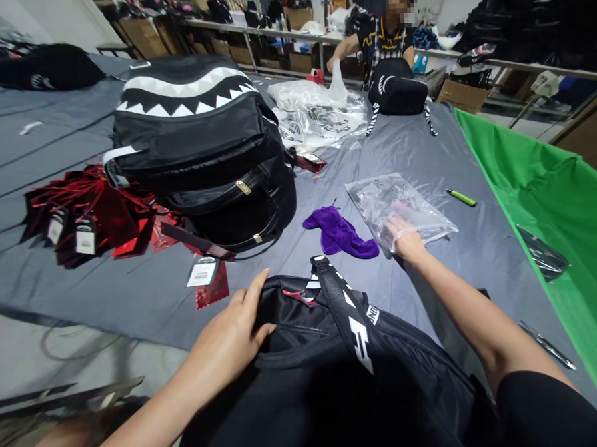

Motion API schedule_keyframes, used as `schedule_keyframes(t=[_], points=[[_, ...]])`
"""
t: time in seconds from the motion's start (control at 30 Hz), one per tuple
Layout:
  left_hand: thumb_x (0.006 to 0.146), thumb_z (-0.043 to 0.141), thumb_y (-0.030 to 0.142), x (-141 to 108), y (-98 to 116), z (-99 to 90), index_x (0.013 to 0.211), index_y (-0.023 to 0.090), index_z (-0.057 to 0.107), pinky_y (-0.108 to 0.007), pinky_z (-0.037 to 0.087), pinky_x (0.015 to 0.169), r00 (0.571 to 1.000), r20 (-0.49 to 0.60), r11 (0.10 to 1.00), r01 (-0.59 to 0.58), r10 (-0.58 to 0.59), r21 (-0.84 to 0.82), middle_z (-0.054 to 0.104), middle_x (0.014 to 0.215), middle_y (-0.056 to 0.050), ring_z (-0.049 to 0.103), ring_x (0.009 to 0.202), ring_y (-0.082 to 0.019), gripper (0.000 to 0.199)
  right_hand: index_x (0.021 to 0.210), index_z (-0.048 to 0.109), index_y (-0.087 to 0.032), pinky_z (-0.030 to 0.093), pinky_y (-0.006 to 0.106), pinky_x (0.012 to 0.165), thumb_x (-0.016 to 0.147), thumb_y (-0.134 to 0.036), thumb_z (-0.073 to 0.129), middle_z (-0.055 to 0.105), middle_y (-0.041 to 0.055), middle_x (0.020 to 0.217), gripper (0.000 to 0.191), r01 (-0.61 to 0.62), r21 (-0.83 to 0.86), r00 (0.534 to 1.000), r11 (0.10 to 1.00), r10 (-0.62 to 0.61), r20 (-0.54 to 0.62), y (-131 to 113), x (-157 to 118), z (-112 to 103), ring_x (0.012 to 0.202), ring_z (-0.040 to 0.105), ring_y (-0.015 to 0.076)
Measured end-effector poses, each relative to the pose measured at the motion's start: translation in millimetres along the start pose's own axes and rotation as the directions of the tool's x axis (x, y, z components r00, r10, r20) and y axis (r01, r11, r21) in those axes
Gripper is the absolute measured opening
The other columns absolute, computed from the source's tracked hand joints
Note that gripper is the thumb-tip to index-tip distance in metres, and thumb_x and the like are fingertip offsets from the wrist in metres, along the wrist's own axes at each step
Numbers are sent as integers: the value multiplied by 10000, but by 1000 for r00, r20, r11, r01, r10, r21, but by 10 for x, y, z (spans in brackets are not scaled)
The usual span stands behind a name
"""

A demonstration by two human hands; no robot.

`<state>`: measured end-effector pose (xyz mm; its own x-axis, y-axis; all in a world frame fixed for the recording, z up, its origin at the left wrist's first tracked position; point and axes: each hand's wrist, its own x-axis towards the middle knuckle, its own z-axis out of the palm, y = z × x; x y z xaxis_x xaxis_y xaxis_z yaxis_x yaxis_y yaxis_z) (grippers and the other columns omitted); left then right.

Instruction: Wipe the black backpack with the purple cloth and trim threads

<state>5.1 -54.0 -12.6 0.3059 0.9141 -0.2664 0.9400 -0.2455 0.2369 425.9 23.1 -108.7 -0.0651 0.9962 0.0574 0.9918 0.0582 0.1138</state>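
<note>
Grey across most of the scene: a cloth-covered surface, broad and creased, in a crowded workroom. Along the right side, a bright green sheet, sloping away from the grey.

At the near edge, close to the body, an open backpack in black, with a black-and-white strap over the opening and a glint of red just inside. At the left rim of that opening, the left hand, thumb and fingers parted around black fabric, grasping the edge.

Farther back and to the left, a second backpack, black and glossy, with white zigzag teeth across the top and gold zipper pulls below. Against its left side, a pile of red and black tags, a few with white labels. Behind it to the right, a heap of clear plastic wraps.

Flat beyond the open backpack, a clear bag. At its near edge, the right hand, fingers partly veiled by plastic; impossible to tell whether closed on it or merely resting. Just left of the clear bag, a crumpled purple cloth. Near the green sheet, a slim metal tool; to the right of the clear bag, a yellow-green pen.
</note>
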Motion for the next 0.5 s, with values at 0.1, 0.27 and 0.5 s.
schedule_keyframes(t=[0.1,0.27,0.5], points=[[879,490,285,0,3,-4,1550,215,49,-412,541,845,1000,7,1000,4,-4,12,530,1315,-187,651,1096,-340,805,1490,297,-80,318,472,1081,906,-404,499,263,216,1565,698,-16,6,1000,1000,16,10,47,145,102,1426,256,344],[884,487,295,4,3,-10,1548,224,35,-401,544,849,999,27,999,28,-28,18,514,1341,-185,655,1090,-333,807,1438,379,-94,323,446,1077,877,-431,551,377,234,1492,676,-39,15,998,999,38,57,-27,428,176,1360,355,348],[893,484,286,-2,20,-39,1549,242,12,-400,546,835,996,72,998,55,-56,11,479,1386,-176,657,1074,-321,809,1220,553,-41,361,463,986,902,-183,423,581,256,1193,371,-124,33,992,992,125,-24,-289,717,118,1127,537,338]])
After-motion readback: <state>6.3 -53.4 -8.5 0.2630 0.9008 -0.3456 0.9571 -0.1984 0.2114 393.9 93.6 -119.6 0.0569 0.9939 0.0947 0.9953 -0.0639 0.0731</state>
